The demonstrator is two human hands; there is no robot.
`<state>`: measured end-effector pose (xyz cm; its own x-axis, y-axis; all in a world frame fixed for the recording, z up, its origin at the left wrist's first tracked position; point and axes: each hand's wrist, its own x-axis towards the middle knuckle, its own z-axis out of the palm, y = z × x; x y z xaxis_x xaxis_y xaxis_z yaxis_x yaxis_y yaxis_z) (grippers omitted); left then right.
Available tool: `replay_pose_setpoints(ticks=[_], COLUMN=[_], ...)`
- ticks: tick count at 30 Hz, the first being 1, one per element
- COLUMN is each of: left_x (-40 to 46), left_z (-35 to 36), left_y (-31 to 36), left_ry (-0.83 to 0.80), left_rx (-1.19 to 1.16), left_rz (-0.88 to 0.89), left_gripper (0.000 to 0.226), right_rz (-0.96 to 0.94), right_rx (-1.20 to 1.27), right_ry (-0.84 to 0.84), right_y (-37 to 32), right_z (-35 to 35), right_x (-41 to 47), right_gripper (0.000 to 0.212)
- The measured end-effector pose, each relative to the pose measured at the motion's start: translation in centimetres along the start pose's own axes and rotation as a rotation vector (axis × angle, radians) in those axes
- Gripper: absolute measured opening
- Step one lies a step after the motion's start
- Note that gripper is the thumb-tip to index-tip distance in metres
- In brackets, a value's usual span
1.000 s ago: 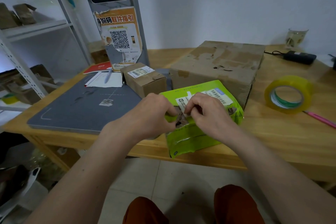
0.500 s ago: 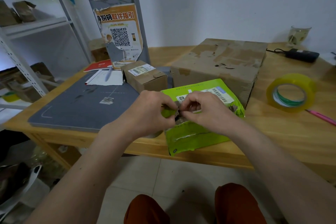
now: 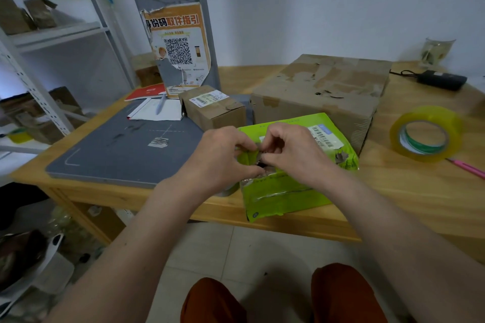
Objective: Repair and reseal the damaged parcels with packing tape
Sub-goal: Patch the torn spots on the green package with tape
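Both hands pinch the torn edges of a green mailer bag [image 3: 286, 191] lying at the worktop's [image 3: 409, 191] front edge: left hand [image 3: 223, 157], right hand [image 3: 294, 152]. A tape roll [image 3: 425, 134] sits well to the right.
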<state>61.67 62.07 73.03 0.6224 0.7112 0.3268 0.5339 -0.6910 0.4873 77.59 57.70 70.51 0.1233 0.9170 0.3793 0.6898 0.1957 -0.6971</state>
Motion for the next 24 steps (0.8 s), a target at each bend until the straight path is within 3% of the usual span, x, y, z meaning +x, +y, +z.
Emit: replay_pose_setpoints(ticks=[7, 14, 20, 24], left_x=[-0.60, -0.14, -0.45, -0.30], left_z=[0.54, 0.29, 0.59, 0.66], left_y=[-0.55, -0.33, -0.22, -0.24], left_ry=[0.032, -0.074, 0.012, -0.004], left_rx=[-0.021, 0.107, 0.069, 0.119], left_rz=[0.093, 0.095, 0.065, 0.068], left_gripper=[0.025, 0.037, 0.037, 0.020], right_rz=[0.040, 0.013, 0.022, 0.036], right_rx=[-0.108, -0.200, -0.083, -0.035], right_ry=[0.038, -0.100, -0.039, -0.042], right_y=[-0.02, -0.34, 0.20, 0.25], right_z=[0.16, -0.42, -0.22, -0.40], right_x=[0.15, 0.37, 0.39, 0.36], right_gripper=[0.010, 0.003, 0.014, 0.021])
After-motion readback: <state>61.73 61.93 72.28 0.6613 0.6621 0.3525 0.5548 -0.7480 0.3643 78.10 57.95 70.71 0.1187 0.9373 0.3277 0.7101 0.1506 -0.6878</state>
